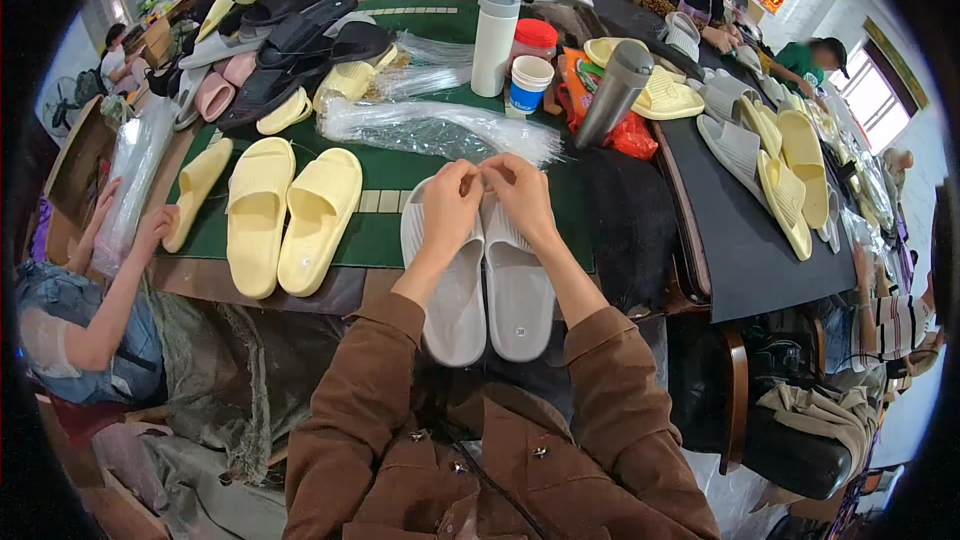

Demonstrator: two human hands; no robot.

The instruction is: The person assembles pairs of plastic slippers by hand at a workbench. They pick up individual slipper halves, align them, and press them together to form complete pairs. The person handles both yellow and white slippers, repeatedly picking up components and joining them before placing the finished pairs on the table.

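Observation:
A pair of grey slippers lies side by side in front of me, the left slipper (453, 315) and the right slipper (518, 310) with their heels toward me. Over their toe ends my left hand (455, 205) and my right hand (520, 198) meet, fingertips pinched together. Whatever is between the fingers is too small to make out. Just beyond my hands lies a bundle of clear plastic strips (430, 130). To the left sits a pair of pale yellow slippers, one (258, 235) straight and the other (318, 230) slightly angled.
Piled slippers (295, 35) fill the far left of the green table mat (385, 240). A white bottle (495, 45), a paper cup (527, 85) and a steel tumbler (615, 95) stand beyond my hands. More slippers (800, 155) cover the right side. Other people work around the table.

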